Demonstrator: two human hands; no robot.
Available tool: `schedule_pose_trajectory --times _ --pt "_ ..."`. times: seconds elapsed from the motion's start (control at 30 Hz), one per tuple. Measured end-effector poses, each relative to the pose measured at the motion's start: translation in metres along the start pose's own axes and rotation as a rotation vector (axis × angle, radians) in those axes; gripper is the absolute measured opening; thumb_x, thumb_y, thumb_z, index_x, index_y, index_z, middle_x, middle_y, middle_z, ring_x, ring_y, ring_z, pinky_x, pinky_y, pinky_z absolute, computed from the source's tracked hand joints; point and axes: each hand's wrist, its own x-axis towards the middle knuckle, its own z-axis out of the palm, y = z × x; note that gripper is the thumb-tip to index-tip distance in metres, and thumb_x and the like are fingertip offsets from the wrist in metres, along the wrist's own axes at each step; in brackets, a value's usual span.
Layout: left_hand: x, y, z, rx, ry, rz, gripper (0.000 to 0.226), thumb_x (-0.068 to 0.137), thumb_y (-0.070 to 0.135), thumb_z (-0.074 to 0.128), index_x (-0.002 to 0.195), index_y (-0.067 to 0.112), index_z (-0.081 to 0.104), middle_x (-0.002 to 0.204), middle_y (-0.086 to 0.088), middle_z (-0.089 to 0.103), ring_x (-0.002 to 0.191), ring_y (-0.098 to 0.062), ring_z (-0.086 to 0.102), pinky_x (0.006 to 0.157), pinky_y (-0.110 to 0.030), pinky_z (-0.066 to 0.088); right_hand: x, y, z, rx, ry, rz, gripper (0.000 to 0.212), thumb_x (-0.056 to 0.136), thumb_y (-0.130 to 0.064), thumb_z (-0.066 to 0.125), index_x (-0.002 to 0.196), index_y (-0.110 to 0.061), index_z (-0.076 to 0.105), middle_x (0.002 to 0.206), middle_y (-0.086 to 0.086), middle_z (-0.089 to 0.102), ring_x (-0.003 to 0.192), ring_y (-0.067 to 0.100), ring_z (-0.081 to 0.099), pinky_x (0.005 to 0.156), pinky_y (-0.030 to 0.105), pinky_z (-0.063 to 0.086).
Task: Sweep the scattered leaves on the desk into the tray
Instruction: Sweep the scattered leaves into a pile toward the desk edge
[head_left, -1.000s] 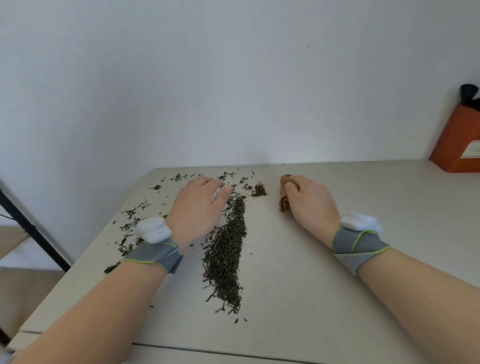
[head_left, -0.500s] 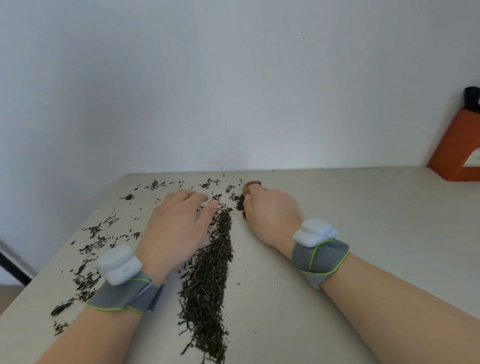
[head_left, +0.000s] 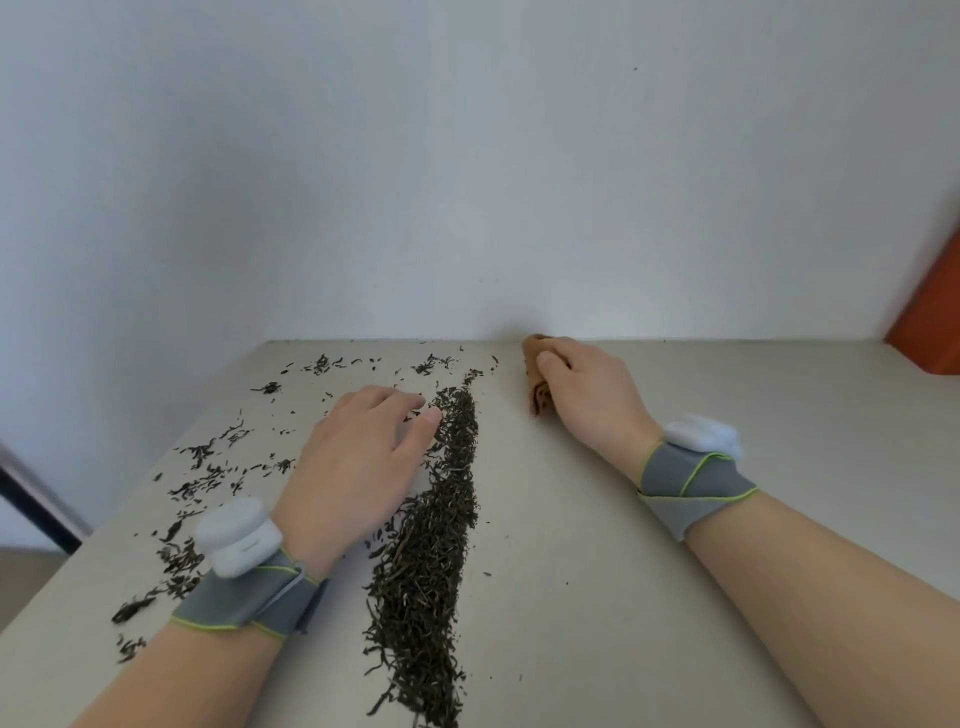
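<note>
The leaves (head_left: 431, 530) are lying mostly in one long dark ridge on the desk (head_left: 597, 597), its long axis running from near to far, slightly tilted right at the far end. Thinner stragglers (head_left: 208, 478) are lying scattered to the left, out toward the left edge and the far wall.

The left hand (head_left: 358, 467) is resting palm down just left of the ridge, fingers (head_left: 400, 405) loosely together and slightly curled, holding nothing, its thumb side touching the ridge's far half. It is clearly the nearer hand to the leaves.

The right hand (head_left: 587, 400) is sitting well right of the ridge, at the far edge by the wall, fingers closed over a small brown object (head_left: 537, 384). This is probably the tray, though too much is hidden to tell.

So the ridge is lying between the two hands, bare desk separating it from the brown object. Any push would likely need to go rightward, broadside to the ridge, with the left hand driving; the stragglers behind that hand are risking being left.
</note>
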Motion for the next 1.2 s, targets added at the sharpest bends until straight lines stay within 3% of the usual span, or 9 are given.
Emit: schedule_pose_trajectory --times 0.13,0.3,0.53,0.67,0.87,1.03,1.13,1.2 --pt "-0.001 0.003 -0.001 -0.014 0.016 -0.003 0.057 0.105 0.060 0.027 0.142 0.029 0.057 0.143 0.010 0.055 0.135 -0.013 0.044 0.112 -0.039 0.038 0.017 0.016 -0.002 -0.226 0.064 0.063 0.037 0.104 -0.035 0.035 0.124 -0.022 0.064 0.117 0.013 0.071 0.105 0.039 0.061 0.086 0.041 0.049" --pt "-0.001 0.007 -0.003 -0.030 0.018 -0.009 0.055 0.105 0.059 0.028 0.142 0.030 0.056 0.143 0.012 0.055 0.135 -0.011 0.043 0.113 -0.037 0.036 0.020 0.005 0.014 -0.463 0.009 -0.052 0.030 0.106 -0.033 0.030 0.110 -0.016 0.054 0.102 0.017 0.068 0.079 0.036 0.052 0.069 0.038 0.038" --pt "0.000 0.011 -0.004 -0.060 0.030 -0.024 0.055 0.105 0.058 0.029 0.142 0.029 0.057 0.144 0.010 0.055 0.135 -0.013 0.043 0.113 -0.039 0.036 0.017 -0.024 0.044 -0.427 -0.068 -0.191 0.032 0.107 -0.032 0.031 0.120 -0.019 0.058 0.102 0.014 0.069 0.080 0.035 0.054 0.069 0.037 0.037" --pt "0.000 0.008 -0.003 -0.066 0.040 -0.036 0.053 0.105 0.057 0.031 0.139 0.029 0.059 0.141 0.009 0.057 0.132 -0.014 0.045 0.112 -0.041 0.037 0.014 -0.035 0.059 -0.326 -0.147 -0.278 0.030 0.104 -0.036 0.033 0.111 -0.029 0.061 0.102 0.009 0.072 0.092 0.036 0.065 0.077 0.039 0.050" --pt "-0.002 -0.001 -0.007 -0.066 0.013 -0.061 0.056 0.105 0.058 0.028 0.141 0.026 0.058 0.142 0.006 0.057 0.134 -0.016 0.045 0.113 -0.043 0.038 0.022 -0.022 0.042 0.032 -0.025 -0.122 0.031 0.102 -0.032 0.042 0.120 -0.029 0.067 0.109 0.000 0.075 0.103 0.027 0.065 0.093 0.039 0.050" --pt "-0.002 -0.006 -0.008 -0.045 0.011 -0.079 0.056 0.105 0.058 0.028 0.142 0.027 0.058 0.143 0.006 0.056 0.135 -0.017 0.044 0.113 -0.042 0.037 0.038 -0.004 0.038 -0.181 -0.033 -0.085 0.036 0.104 -0.035 0.037 0.129 -0.023 0.061 0.111 0.010 0.072 0.102 0.037 0.062 0.086 0.041 0.050" --pt "-0.001 -0.003 -0.008 -0.033 0.018 -0.070 0.055 0.105 0.058 0.027 0.141 0.028 0.058 0.142 0.008 0.056 0.134 -0.016 0.044 0.112 -0.042 0.037 0.043 -0.006 0.047 -0.332 -0.027 -0.185 0.033 0.103 -0.035 0.033 0.112 -0.020 0.062 0.105 0.012 0.067 0.098 0.039 0.060 0.083 0.043 0.048" --pt "-0.002 -0.001 -0.008 -0.034 0.023 -0.071 0.054 0.106 0.058 0.027 0.141 0.029 0.057 0.143 0.008 0.055 0.134 -0.016 0.043 0.112 -0.043 0.037 0.044 -0.010 0.054 -0.405 -0.007 -0.205 0.034 0.104 -0.035 0.035 0.115 -0.019 0.063 0.107 0.015 0.060 0.100 0.039 0.055 0.085 0.044 0.048"
